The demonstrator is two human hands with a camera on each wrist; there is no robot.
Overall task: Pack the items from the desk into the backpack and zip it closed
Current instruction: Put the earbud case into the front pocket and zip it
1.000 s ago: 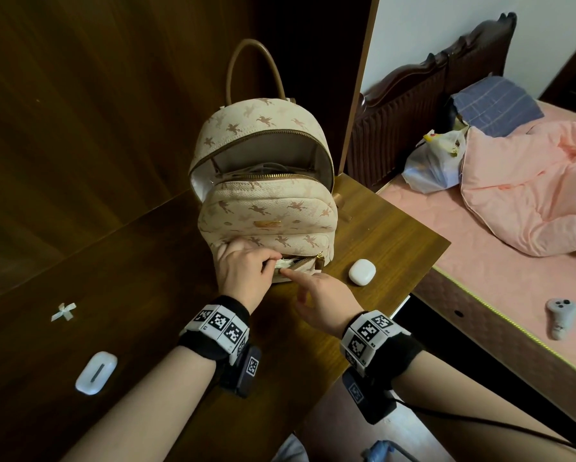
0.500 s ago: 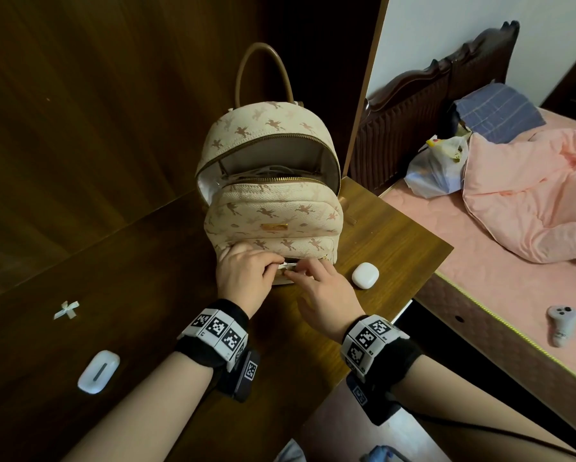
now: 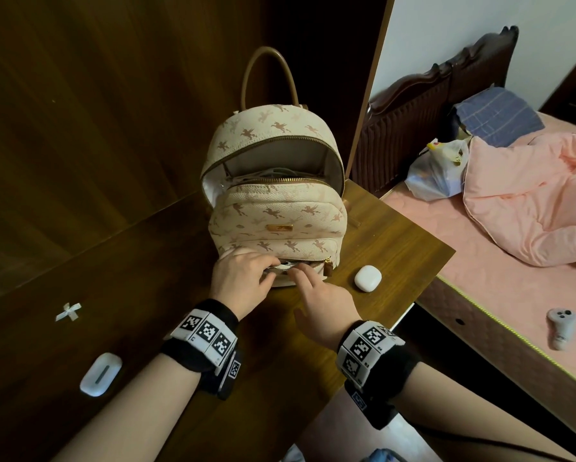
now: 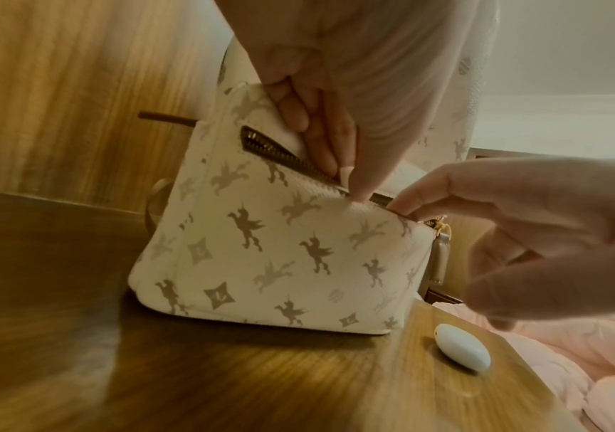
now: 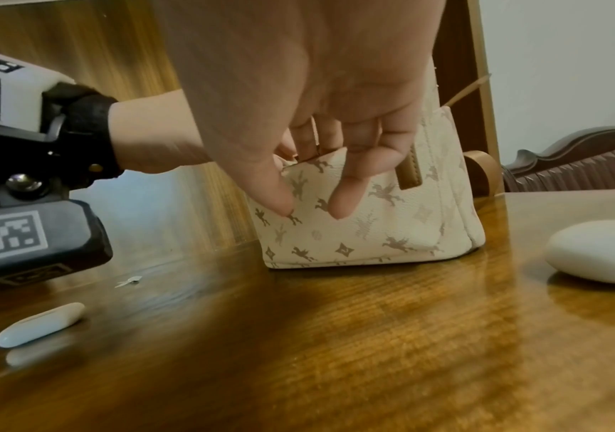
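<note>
Head view showed both hands at the backpack's [image 3: 275, 208] low front pocket [image 3: 296, 266], near the middle of the wooden desk [image 3: 146, 295]. The left hand [image 3: 243, 278] came in from 7 o'clock, back up, its fingers curled down over the upper edge of the pocket opening; in the left wrist view its fingertips [image 4: 339, 169] pinched the pocket's lip at the gold zipper [image 4: 280, 152]. The right hand [image 3: 323, 305] came from 5 o'clock, its fingers dipping into the pocket mouth and hooked on the front edge, while thumb and little finger lay spread against the pocket's outer face in the right wrist view. What lay inside the pocket could not be told.

The backpack stood upright, cream with a brown horse print, its handle [image 3: 268, 75] up at 12 o'clock. Its main compartment gaped open, and pale cords showed inside against the grey lining.

A rounded white case [image 3: 367, 278] lay on the desk just beside the backpack at 4 o'clock. A flat white oblong case [image 3: 100, 374] lay well apart at 8 o'clock, near the left forearm.
</note>
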